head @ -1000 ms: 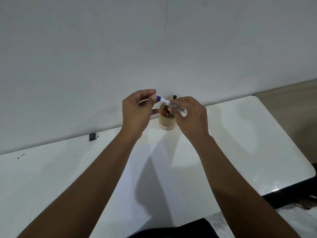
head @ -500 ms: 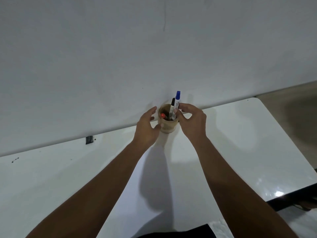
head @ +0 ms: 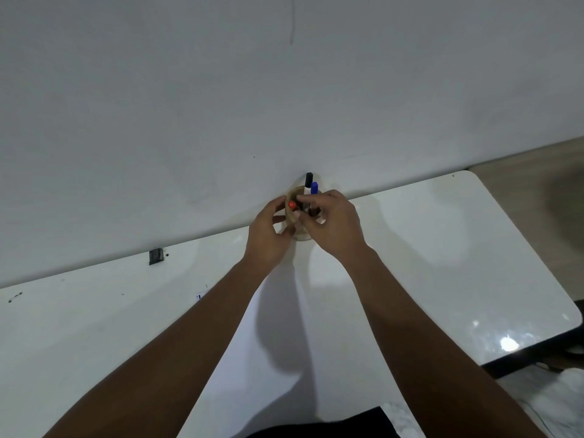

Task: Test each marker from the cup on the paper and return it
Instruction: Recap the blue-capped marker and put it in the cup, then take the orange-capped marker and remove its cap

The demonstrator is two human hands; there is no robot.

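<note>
Head view, left hand (head: 267,237) cupping cup (head: 292,216); right hand (head: 331,224) pinching orange marker (head: 292,205), grip partly hidden

A white glossy desk (head: 442,248) stands with its far edge against a pale wall. A tan cup (head: 298,235) stands on it at the middle of the far edge. A white sheet of paper (head: 278,358) lies flat from just before the cup down to the near edge. A small dark object (head: 155,256) sits at the far edge toward the left, and a few dark specks (head: 14,297) lie near the far left corner.
</note>
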